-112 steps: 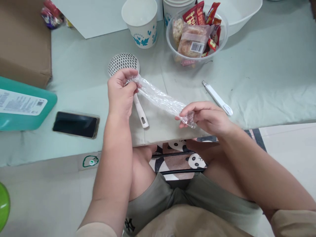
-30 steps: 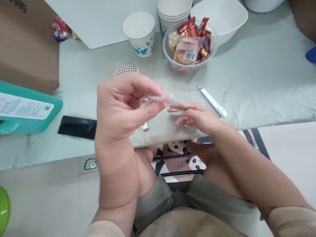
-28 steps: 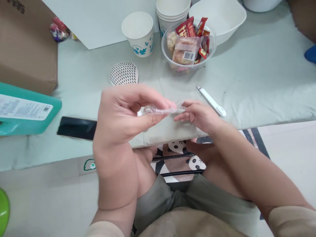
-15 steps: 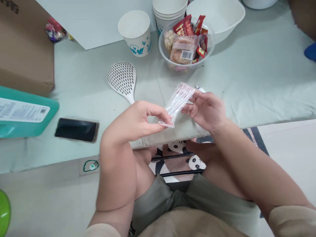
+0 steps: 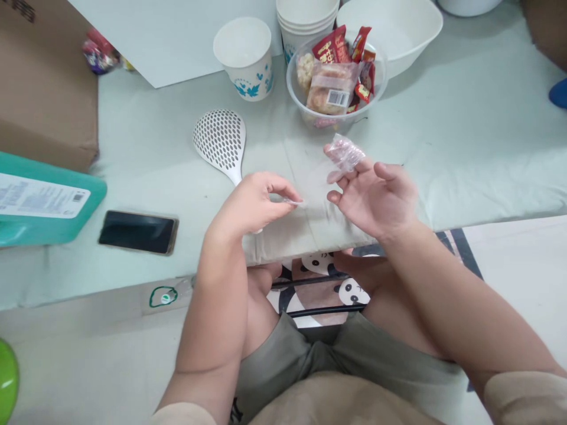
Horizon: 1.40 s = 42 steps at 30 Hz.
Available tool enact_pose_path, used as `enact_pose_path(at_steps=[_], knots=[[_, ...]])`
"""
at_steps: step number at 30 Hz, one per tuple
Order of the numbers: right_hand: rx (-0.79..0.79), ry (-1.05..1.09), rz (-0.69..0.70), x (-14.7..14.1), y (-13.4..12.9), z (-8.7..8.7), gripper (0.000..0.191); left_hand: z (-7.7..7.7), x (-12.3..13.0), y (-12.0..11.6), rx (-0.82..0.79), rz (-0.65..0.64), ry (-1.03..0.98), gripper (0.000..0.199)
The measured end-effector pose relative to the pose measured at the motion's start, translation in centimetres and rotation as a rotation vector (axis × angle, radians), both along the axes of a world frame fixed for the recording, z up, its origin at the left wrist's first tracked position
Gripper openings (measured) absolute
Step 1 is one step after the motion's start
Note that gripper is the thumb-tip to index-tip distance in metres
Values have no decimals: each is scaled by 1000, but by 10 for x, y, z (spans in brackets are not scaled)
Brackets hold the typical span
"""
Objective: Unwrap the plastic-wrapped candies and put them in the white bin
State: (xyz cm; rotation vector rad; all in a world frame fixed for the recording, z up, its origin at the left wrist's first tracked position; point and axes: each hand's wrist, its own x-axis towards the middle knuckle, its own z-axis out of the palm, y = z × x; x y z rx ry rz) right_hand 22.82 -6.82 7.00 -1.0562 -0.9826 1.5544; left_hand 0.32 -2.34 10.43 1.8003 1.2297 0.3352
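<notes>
Over the table's near edge, my left hand (image 5: 252,203) pinches a thin bit of clear plastic film (image 5: 296,203) between thumb and forefinger. My right hand (image 5: 374,198) is palm up with its fingers stretched out. Crumpled clear plastic (image 5: 348,153) lies over its fingertips, and the fingers are not closed around it. Whether the two bits of plastic join in one piece I cannot tell. Just beyond my left hand is a white slotted skimmer (image 5: 220,140), its handle partly hidden by the hand.
A clear bowl (image 5: 297,99) of wrapped snacks stands beyond my right hand, near a paper cup (image 5: 250,82), stacked cups (image 5: 305,26) and a white bowl (image 5: 398,41). At left are a phone (image 5: 138,232), a green jug (image 5: 88,195) and a cardboard box (image 5: 48,88).
The plastic was stretched between both hands; now most of it is bunched at my right fingertips. My left hand has moved slightly up, and my right fingers have spread and extended away from me.
</notes>
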Motion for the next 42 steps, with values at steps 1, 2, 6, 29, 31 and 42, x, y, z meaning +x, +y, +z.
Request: enact_pose_path(at_steps=[1, 2, 6, 29, 31, 42], knots=[[0, -11, -2, 0, 0, 0, 53, -1, 1, 0, 14, 4, 19, 12], [-11, -23, -5, 0, 0, 0, 54, -2, 1, 1, 20, 11, 33, 12], [-63, -24, -45, 0, -1, -2, 48, -7, 1, 3, -37, 21, 76, 15], [-235, 376, 89, -21, -12, 4, 58, -25, -5, 12, 79, 112, 151, 23], [-237, 371, 81, -21, -11, 4, 64, -25, -5, 12, 83, 104, 149, 23], [-218, 260, -78, -23, -9, -1, 40, -42, -13, 26, 784, 250, -389, 17]])
